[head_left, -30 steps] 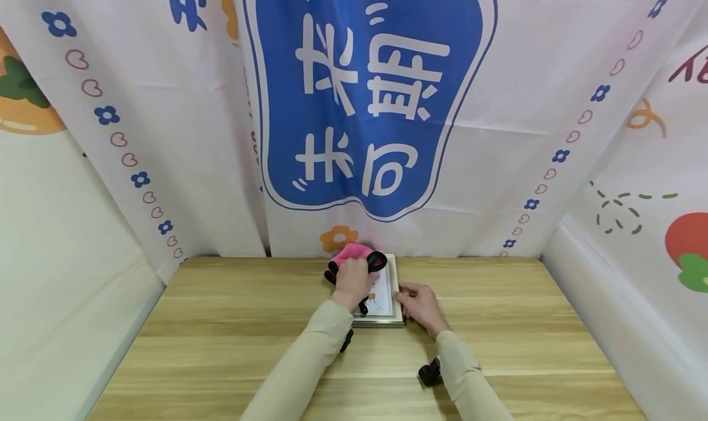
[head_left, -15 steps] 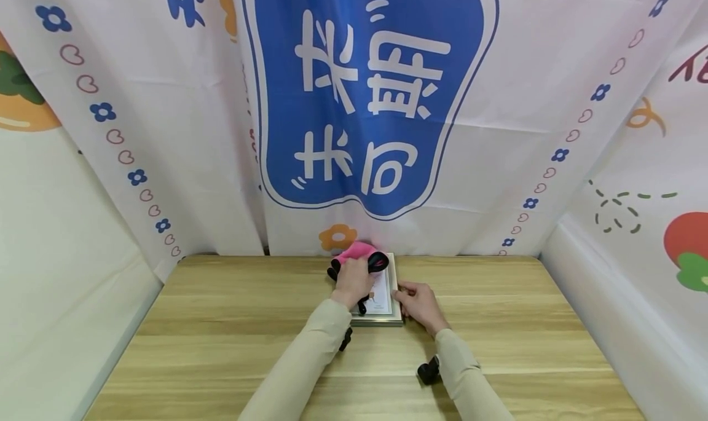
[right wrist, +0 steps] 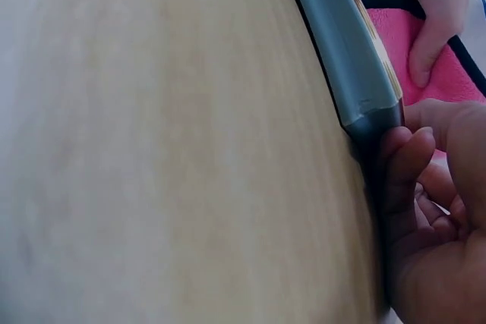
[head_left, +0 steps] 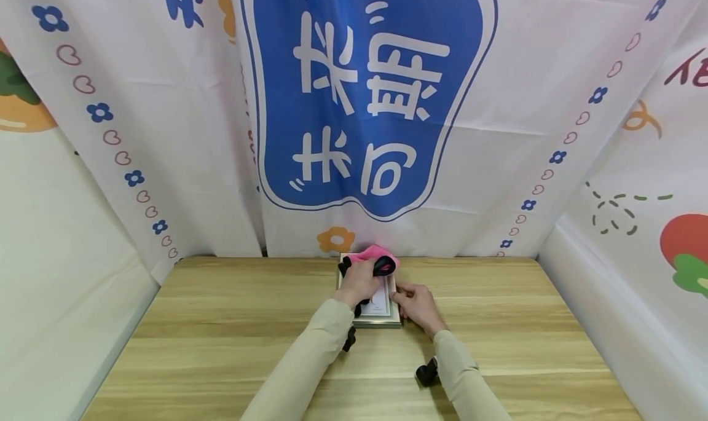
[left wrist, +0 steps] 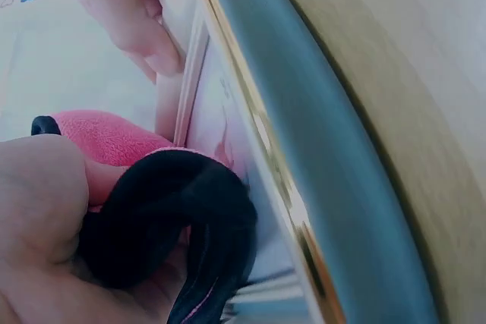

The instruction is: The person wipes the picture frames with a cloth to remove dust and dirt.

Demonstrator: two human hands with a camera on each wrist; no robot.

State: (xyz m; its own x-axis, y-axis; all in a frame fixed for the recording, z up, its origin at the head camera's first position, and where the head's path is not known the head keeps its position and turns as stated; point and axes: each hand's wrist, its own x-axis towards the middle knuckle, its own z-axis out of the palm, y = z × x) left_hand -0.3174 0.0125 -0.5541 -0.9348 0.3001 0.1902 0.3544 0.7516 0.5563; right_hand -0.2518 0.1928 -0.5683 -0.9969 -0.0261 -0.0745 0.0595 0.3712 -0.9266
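A picture frame point(head_left: 394, 320) with a pale border and a printed sheet behind its front lies on the table near the back wall. My left hand point(head_left: 358, 281) holds a bunched pink cloth point(head_left: 375, 253) with black edging against the frame's face. In the left wrist view, the cloth's black edging point(left wrist: 178, 180) loops out of the hand over the picture. My right hand point(head_left: 420, 307) grips the frame's right edge; in the right wrist view its thumb and fingers point(right wrist: 410, 161) pinch the corner of the grey-green side point(right wrist: 345, 43). Cloth and hand cover the picture's upper left.
The wooden table point(head_left: 232, 347) spreads out on both sides and in front of the frame. A printed white curtain point(head_left: 470, 224) hangs right behind the table's back edge. Black wrist devices point(head_left: 427, 372) sit by both sleeves.
My left hand has shifted the cloth to the right across the frame, baring its upper left corner and covering the upper right one. The right hand stays at the frame's edge.
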